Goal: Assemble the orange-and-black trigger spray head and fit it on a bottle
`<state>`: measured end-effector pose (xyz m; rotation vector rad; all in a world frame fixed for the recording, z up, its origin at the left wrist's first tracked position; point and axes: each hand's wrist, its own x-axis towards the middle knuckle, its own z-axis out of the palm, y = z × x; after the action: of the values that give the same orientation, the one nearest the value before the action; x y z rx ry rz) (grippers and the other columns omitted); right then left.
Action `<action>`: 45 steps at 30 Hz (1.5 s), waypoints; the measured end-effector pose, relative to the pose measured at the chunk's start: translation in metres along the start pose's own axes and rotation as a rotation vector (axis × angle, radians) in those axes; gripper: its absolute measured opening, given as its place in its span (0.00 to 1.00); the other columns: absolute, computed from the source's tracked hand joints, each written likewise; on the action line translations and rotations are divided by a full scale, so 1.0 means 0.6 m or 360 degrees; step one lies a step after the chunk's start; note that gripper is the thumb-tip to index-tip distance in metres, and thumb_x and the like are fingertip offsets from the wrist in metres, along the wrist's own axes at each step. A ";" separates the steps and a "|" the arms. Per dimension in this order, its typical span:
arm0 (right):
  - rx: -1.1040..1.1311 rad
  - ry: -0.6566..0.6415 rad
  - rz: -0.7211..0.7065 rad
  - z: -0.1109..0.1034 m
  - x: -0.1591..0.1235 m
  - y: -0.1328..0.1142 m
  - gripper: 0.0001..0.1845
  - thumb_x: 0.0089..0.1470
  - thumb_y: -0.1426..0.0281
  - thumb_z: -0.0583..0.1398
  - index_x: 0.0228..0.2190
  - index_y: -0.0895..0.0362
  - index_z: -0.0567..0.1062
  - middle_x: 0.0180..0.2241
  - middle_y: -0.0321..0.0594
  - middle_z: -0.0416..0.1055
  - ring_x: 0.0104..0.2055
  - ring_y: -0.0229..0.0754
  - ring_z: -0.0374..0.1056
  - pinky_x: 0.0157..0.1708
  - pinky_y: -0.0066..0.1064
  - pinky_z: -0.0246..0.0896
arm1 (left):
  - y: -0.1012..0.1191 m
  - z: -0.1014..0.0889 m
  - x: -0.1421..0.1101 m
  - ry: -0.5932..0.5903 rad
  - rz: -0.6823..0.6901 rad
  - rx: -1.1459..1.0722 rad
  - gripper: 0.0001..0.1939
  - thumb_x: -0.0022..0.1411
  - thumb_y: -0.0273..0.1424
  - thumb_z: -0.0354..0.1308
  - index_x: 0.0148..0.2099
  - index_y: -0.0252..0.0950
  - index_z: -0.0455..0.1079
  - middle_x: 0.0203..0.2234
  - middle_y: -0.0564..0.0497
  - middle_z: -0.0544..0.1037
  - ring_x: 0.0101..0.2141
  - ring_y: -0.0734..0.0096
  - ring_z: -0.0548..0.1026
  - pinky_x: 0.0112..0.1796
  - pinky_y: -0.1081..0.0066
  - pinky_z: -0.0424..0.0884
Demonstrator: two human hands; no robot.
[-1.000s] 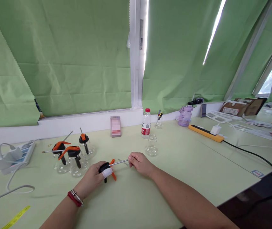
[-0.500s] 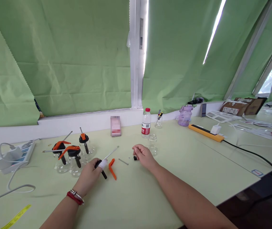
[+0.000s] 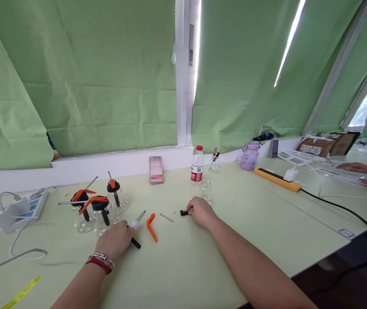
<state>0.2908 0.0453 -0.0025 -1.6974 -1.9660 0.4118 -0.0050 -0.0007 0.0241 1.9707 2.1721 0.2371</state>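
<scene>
My left hand [image 3: 115, 238] is closed around a part with a white sleeve and a thin metal rod [image 3: 137, 220]; the rod points up to the right. From under that hand a black cylindrical piece [image 3: 135, 243] sticks out near the table; I cannot tell whether it is joined to the rod. Fingers of my right hand [image 3: 202, 212] pinch a small black piece [image 3: 184, 212] at the table surface. Between my hands lie an orange bent lever [image 3: 151, 227], a thin metal pin [image 3: 166, 217] and a tiny metal bit [image 3: 174, 212].
Several glass jars with black lids and orange levers [image 3: 101, 204] stand left. A clear glass jar [image 3: 206, 189], a red-capped bottle [image 3: 198, 167] and a small jar of tools [image 3: 214, 163] are behind my right hand. An orange power strip [image 3: 276, 179] and another person's hands [image 3: 357, 167] are right.
My left hand has turned and moved slightly left and down, lowering the rod. My right hand has shifted right, and more of the black piece shows. The other person's hands show more.
</scene>
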 end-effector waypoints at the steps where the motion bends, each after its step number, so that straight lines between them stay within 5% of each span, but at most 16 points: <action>1: -0.0003 -0.0021 -0.0008 0.000 0.000 -0.001 0.06 0.43 0.76 0.62 0.26 0.56 0.77 0.36 0.41 0.73 0.37 0.42 0.66 0.32 0.30 0.55 | 0.000 -0.001 -0.001 -0.0002 0.0002 0.0013 0.17 0.58 0.39 0.42 0.28 0.36 0.67 0.31 0.38 0.77 0.31 0.51 0.75 0.26 0.64 0.63; 15: 0.0060 -0.0278 -0.0119 0.000 -0.010 -0.014 0.09 0.36 0.75 0.66 0.27 0.54 0.78 0.29 0.37 0.75 0.29 0.39 0.67 0.26 0.28 0.53 | 0.010 -0.013 -0.018 0.0066 -0.0031 0.0201 0.17 0.58 0.38 0.42 0.31 0.35 0.69 0.32 0.38 0.77 0.32 0.50 0.75 0.29 0.61 0.65; 24: 0.0311 -0.0763 -0.0177 -0.018 -0.040 -0.048 0.14 0.25 0.65 0.70 0.20 0.55 0.75 0.22 0.33 0.70 0.21 0.34 0.61 0.20 0.25 0.51 | 0.013 -0.017 -0.020 0.0061 -0.0025 0.0226 0.19 0.59 0.40 0.41 0.31 0.35 0.69 0.31 0.38 0.77 0.31 0.50 0.75 0.28 0.62 0.64; 28: 0.0470 -0.0901 -0.0202 0.003 -0.045 -0.055 0.16 0.33 0.59 0.68 0.25 0.55 0.75 0.22 0.34 0.71 0.20 0.34 0.61 0.20 0.25 0.52 | 0.010 -0.015 -0.018 0.0042 -0.0020 0.0238 0.17 0.58 0.39 0.42 0.32 0.35 0.70 0.32 0.38 0.77 0.32 0.50 0.75 0.28 0.62 0.64; 30: 0.0497 -0.0736 -0.0234 0.006 -0.039 -0.050 0.12 0.42 0.61 0.65 0.28 0.55 0.75 0.23 0.35 0.72 0.22 0.35 0.63 0.22 0.26 0.54 | 0.009 -0.016 -0.018 0.0037 -0.0018 0.0240 0.18 0.59 0.39 0.42 0.32 0.35 0.70 0.32 0.37 0.77 0.32 0.50 0.75 0.29 0.62 0.65; 32: 0.0424 -0.0353 -0.0253 0.001 -0.028 -0.039 0.07 0.48 0.67 0.60 0.31 0.55 0.76 0.28 0.38 0.73 0.26 0.36 0.65 0.26 0.27 0.56 | 0.009 -0.018 -0.018 0.0033 -0.0024 0.0230 0.21 0.60 0.41 0.39 0.32 0.35 0.70 0.32 0.37 0.77 0.32 0.49 0.75 0.29 0.61 0.65; 35: 0.0231 0.0015 -0.0242 -0.014 -0.009 -0.016 0.11 0.52 0.75 0.54 0.34 0.56 0.76 0.35 0.41 0.74 0.34 0.39 0.67 0.32 0.29 0.58 | 0.010 -0.021 -0.019 0.0038 -0.0031 0.0210 0.24 0.60 0.44 0.38 0.31 0.35 0.70 0.31 0.37 0.77 0.31 0.49 0.75 0.28 0.61 0.65; 41: -0.0180 -0.0131 -0.0407 -0.017 0.005 0.004 0.14 0.48 0.79 0.56 0.33 0.54 0.78 0.37 0.40 0.75 0.41 0.44 0.66 0.35 0.30 0.56 | 0.014 -0.027 -0.023 0.0097 -0.0037 0.0259 0.25 0.60 0.45 0.38 0.32 0.34 0.70 0.30 0.37 0.77 0.31 0.47 0.75 0.27 0.61 0.64; 45: -0.0239 -0.0254 -0.0466 -0.009 0.002 -0.001 0.12 0.44 0.80 0.59 0.30 0.55 0.79 0.34 0.40 0.75 0.38 0.44 0.66 0.33 0.29 0.54 | 0.023 -0.032 -0.030 0.0162 0.0031 0.0350 0.23 0.62 0.43 0.37 0.34 0.35 0.69 0.28 0.39 0.77 0.29 0.49 0.75 0.26 0.62 0.64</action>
<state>0.2931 0.0457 0.0023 -1.4677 -2.3721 0.3066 0.0051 -0.0168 0.0469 2.1392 2.3321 0.1071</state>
